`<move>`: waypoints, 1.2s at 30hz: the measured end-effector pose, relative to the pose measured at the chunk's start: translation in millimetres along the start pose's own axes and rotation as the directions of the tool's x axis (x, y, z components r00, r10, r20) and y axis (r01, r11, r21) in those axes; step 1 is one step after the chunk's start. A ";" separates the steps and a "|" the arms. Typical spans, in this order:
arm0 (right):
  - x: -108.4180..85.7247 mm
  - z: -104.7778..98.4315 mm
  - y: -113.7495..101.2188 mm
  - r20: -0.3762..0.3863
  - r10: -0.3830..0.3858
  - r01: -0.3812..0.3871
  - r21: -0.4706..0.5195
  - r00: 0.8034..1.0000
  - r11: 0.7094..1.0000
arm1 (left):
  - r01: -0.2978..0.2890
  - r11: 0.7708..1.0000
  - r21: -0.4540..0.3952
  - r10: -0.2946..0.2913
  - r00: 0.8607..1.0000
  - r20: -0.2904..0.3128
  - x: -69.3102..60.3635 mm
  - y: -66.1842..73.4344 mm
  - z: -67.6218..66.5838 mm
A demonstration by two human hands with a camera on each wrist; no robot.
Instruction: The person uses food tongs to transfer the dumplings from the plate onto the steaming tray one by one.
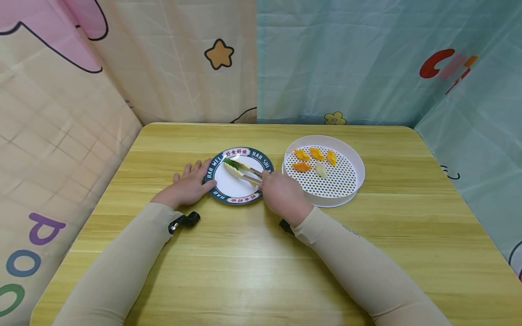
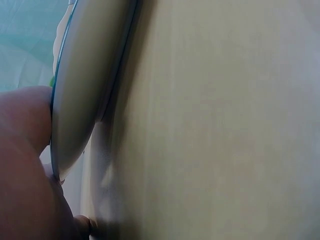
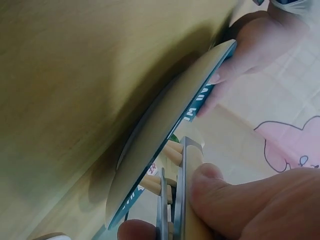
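Note:
A round plate (image 1: 228, 183) with a dark blue lettered rim lies on the table. My left hand (image 1: 189, 183) is at its left edge, fingers spread and thumb on the rim; in the left wrist view the thumb (image 2: 25, 117) lies against the plate's edge. My right hand (image 1: 285, 192) grips a pair of tongs (image 1: 253, 180) with metal arms and cream tips, over the plate. A small green piece (image 1: 229, 161) is at the tongs' tips; its kind and whether the tips pinch it are unclear. In the right wrist view, the thumb (image 3: 207, 182) presses one arm of the tongs.
Right of the plate stands a white round steamer tray (image 1: 356, 170) with a perforated base. Several yellow and orange dumplings (image 1: 317, 154) and a whitish dumpling (image 1: 321, 170) lie in it. Printed curtains (image 1: 326, 68) hang behind the wooden table (image 1: 240, 271).

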State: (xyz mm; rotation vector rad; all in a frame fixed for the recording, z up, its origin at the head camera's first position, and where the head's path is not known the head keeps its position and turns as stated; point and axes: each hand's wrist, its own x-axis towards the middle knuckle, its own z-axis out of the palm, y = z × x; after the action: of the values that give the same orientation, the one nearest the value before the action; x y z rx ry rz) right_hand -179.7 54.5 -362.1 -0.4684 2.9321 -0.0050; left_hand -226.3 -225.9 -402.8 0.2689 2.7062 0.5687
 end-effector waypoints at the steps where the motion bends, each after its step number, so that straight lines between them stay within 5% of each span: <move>1: -0.1 0.2 0.1 -0.001 0.001 -0.001 -0.003 1.000 1.000 | 0.001 1.000 0.001 -0.001 1.000 0.001 0.1 0.0 0.1; 22: -13.8 -10.4 17.1 -0.059 0.000 0.003 0.059 0.998 0.998 | 0.006 1.000 0.022 -0.006 1.000 0.014 1.1 -3.5 0.4; 29: -33.9 -29.5 47.0 -0.053 0.032 -0.022 0.179 0.998 0.984 | 0.010 1.000 0.023 -0.011 1.000 0.020 0.1 -2.2 -0.6; 36: -56.1 -36.3 98.1 -0.126 -0.039 0.061 0.178 0.991 0.982 | 0.003 1.000 0.024 -0.004 1.000 0.025 1.6 -3.2 -0.3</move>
State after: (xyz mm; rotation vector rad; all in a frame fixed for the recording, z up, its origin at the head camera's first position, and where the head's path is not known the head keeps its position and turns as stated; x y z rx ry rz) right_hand -163.7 164.3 -319.8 -0.5302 2.9999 -0.3157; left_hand -228.2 -228.5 -404.4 0.2759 2.6900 0.5294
